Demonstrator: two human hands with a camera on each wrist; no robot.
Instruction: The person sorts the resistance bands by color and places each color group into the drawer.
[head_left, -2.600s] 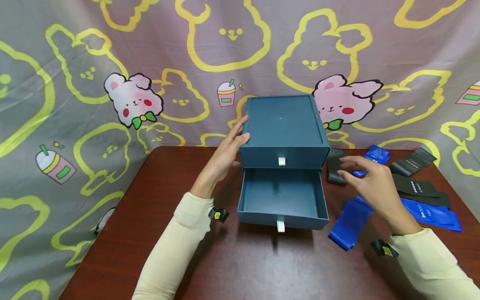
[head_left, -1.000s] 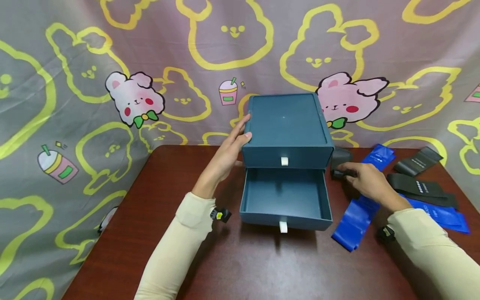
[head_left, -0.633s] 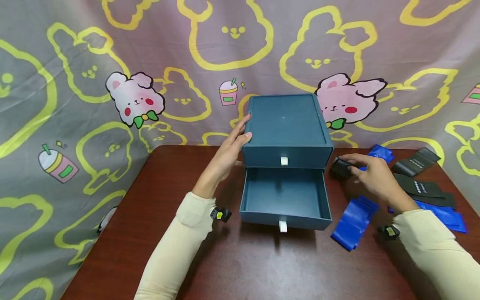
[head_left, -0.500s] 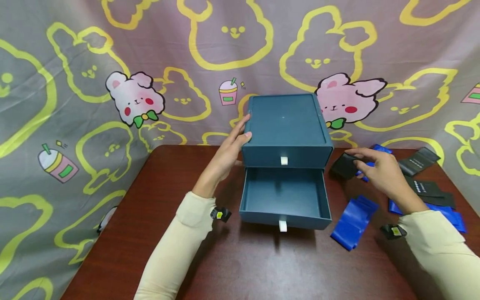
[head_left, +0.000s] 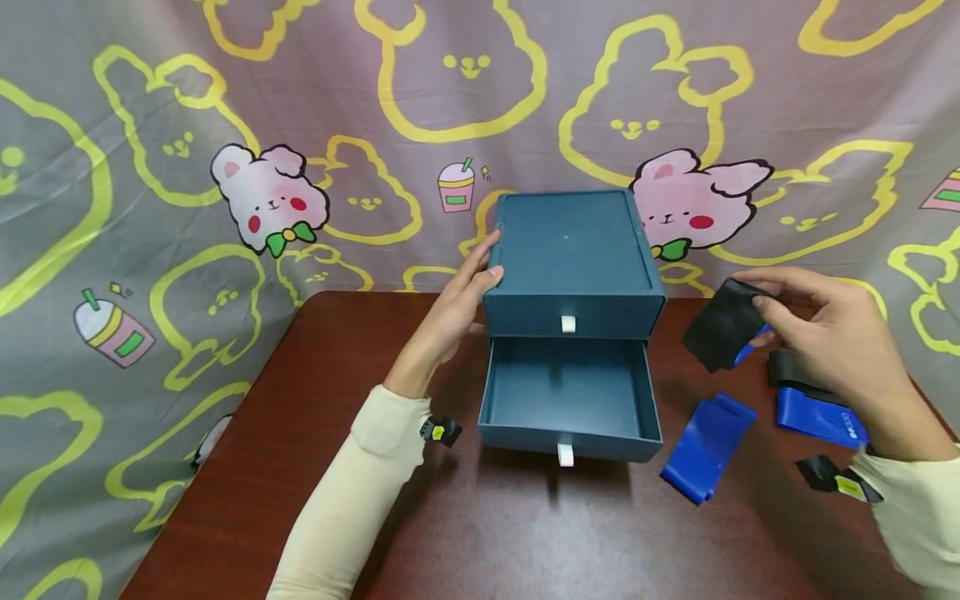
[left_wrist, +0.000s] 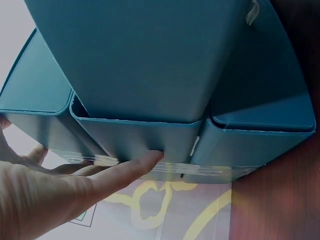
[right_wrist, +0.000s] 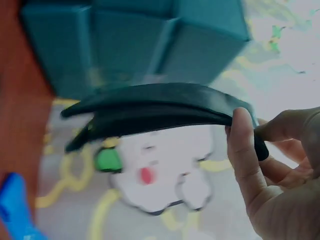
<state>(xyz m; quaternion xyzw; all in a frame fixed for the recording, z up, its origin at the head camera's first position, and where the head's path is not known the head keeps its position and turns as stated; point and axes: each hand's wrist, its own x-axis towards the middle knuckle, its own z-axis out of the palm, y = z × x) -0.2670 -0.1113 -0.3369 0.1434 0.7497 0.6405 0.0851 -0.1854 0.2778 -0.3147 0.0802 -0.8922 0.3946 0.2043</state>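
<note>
A dark blue two-drawer storage box (head_left: pixel 570 250) stands at the table's back edge, its top drawer (head_left: pixel 525 315) closed and its bottom drawer (head_left: pixel 566 392) pulled out, bare inside. My left hand (head_left: pixel 446 312) rests on the box's left side; the left wrist view shows a straight finger (left_wrist: pixel 135 170) against the wall. On the other side, my right hand (head_left: pixel 855 350) pinches a folded black resistance band (head_left: pixel 722 325) at one end, raised above the table. The right wrist view shows the band's free end splayed into layers.
A folded blue resistance band (head_left: pixel 708 450) lies right of the open drawer. Farther right are another blue band (head_left: pixel 817 417) and a black one (head_left: pixel 791 371), partly behind my right hand. A cartoon-printed cloth (head_left: pixel 360 100) hangs behind the table (head_left: pixel 360 358).
My right hand has reached down beside the box, pinched the black resistance band and lifted it up and to the right. My left hand and the drawers stay put.
</note>
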